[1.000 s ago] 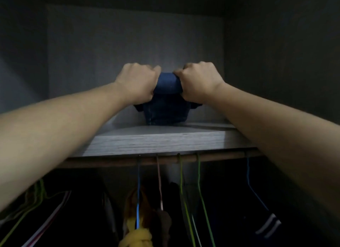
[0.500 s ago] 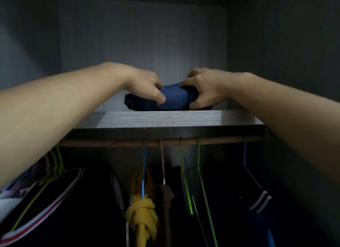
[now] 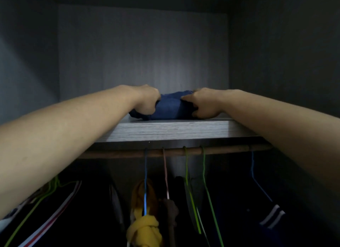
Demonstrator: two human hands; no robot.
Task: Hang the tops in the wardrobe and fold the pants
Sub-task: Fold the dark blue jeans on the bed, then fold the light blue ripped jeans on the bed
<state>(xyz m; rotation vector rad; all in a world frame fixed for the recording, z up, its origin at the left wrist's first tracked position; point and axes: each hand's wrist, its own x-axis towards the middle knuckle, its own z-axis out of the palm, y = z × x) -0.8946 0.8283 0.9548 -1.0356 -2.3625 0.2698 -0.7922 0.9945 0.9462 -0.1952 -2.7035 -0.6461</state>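
The folded pants (image 3: 170, 108) lie on the shelf (image 3: 165, 131) at the middle of the frame, and I cannot tell how far back they sit. If I pull my fingers out carelessly, I think the bundle could spring open or slide off onto the hangers (image 3: 186, 166) below. My left hand (image 3: 147, 100) grips its left end with curled fingers, and my right hand (image 3: 205, 104) clasps its right end.
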